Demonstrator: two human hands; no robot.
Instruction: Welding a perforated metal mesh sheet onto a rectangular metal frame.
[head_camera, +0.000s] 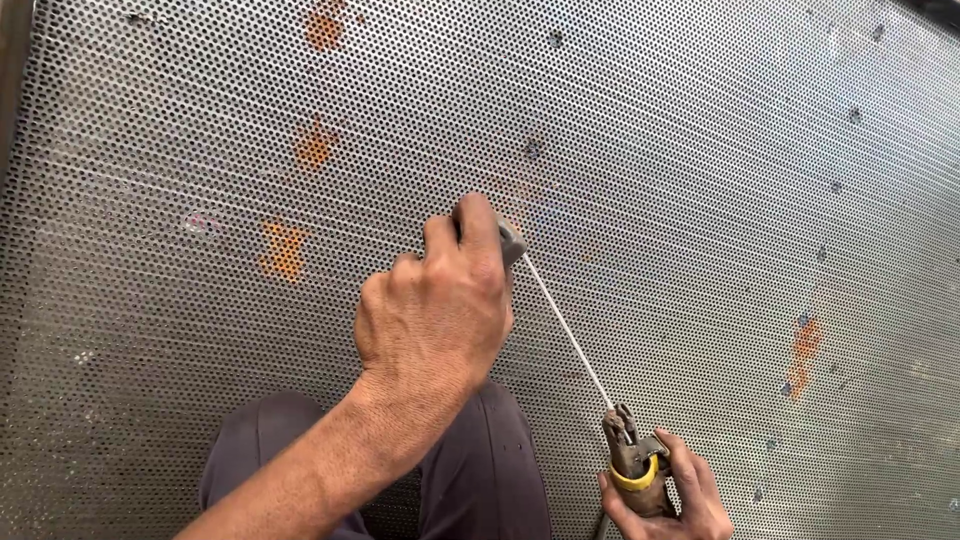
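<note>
We look down on a perforated metal sheet (700, 150) dotted with rust-orange patches (283, 250) and small dark spots, our knees in grey trousers (480, 470) just below it. Our left hand (435, 315) is clenched, knuckles up, near the middle of the sheet, pinching the far tip of a thin white welding rod (568, 330) under a small grey pad (508, 240) pressed to the metal. Our right hand (665, 495), low toward the sheet's bottom edge, is wrapped around a worn electrode holder (632, 458) with a yellow band, whose clamp bites the rod's near end. The rod runs on a slant, from the holder at lower right up and leftward to the left hand's fingertips. Its long axis thus lies between our two hands, with the left at the working tip and the right at the clamp. A cable appears to trail below the holder, though we cannot see it clearly.
</note>
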